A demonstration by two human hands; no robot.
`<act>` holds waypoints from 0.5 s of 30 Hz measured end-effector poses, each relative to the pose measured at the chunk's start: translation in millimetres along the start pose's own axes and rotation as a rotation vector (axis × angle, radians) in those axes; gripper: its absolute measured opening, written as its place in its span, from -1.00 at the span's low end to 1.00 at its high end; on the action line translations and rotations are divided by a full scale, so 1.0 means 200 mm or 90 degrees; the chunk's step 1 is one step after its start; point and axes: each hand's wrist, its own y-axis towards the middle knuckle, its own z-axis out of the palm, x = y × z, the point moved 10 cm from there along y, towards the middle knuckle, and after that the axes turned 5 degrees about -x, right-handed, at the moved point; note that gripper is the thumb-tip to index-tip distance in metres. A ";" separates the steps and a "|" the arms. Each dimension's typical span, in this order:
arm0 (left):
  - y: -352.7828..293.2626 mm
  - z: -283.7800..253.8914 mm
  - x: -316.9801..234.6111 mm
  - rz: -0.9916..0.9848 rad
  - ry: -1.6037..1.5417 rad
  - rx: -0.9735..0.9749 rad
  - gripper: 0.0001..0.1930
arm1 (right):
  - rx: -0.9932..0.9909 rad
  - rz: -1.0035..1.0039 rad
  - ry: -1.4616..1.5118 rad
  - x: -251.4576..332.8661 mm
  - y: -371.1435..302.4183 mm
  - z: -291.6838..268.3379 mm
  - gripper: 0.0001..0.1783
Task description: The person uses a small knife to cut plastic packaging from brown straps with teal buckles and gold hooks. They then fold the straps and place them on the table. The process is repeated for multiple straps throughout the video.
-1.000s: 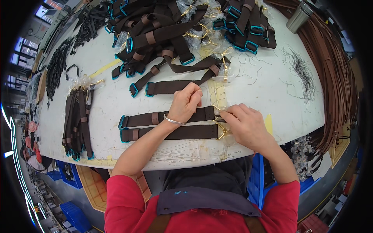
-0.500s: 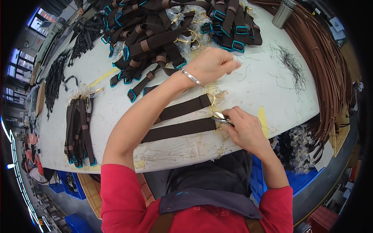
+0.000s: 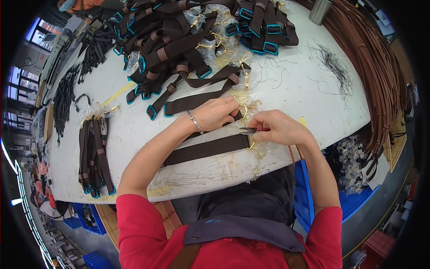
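My right hand (image 3: pixel 280 128) is closed around small thread snips (image 3: pixel 251 130), a metal-bladed tool with a reddish handle. The blades point left, just above the end of a dark brown strap (image 3: pixel 206 149) lying nearest me. Behind it lies a second brown strap (image 3: pixel 238 117), mostly covered by my left hand (image 3: pixel 216 114). The fingers of that hand are pinched together at this strap's end, beside a gold-coloured clasp (image 3: pixel 244 111) in clear plastic. Whether they grip the strap or a thread is hidden. Farther back lies another strap (image 3: pixel 192 104) with a blue-covered buckle.
A large heap of brown straps (image 3: pixel 174 47) covers the table's far side. A strap bundle (image 3: pixel 93 152) lies at left. Loose dark threads (image 3: pixel 333 67), a metal flask (image 3: pixel 320 12) and long brown strips (image 3: pixel 371 67) are at right. Blue bins (image 3: pixel 304 188) stand below the table edge.
My left hand has come down from above the straps to the second strap's end. My right hand with the snips has shifted slightly up and turned its blades left.
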 end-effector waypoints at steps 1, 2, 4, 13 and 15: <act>0.00 0.00 -0.01 0.014 0.004 0.001 -0.80 | 0.028 0.007 0.046 -0.01 0.00 0.01 -0.77; 0.00 0.00 -0.01 0.027 0.008 0.001 -0.80 | 0.055 0.014 0.093 -0.01 -0.01 0.02 -0.77; 0.00 -0.03 -0.07 0.112 0.062 -0.066 -0.81 | 0.057 0.063 0.197 -0.08 -0.01 0.04 -0.75; -0.07 -0.02 -0.04 0.056 -0.005 -0.187 -0.84 | -0.278 -0.072 -0.169 0.03 -0.07 -0.03 -0.72; -0.08 -0.03 0.02 -0.007 -0.122 -0.201 -0.84 | -0.300 -0.082 -0.208 0.05 -0.07 -0.01 -0.72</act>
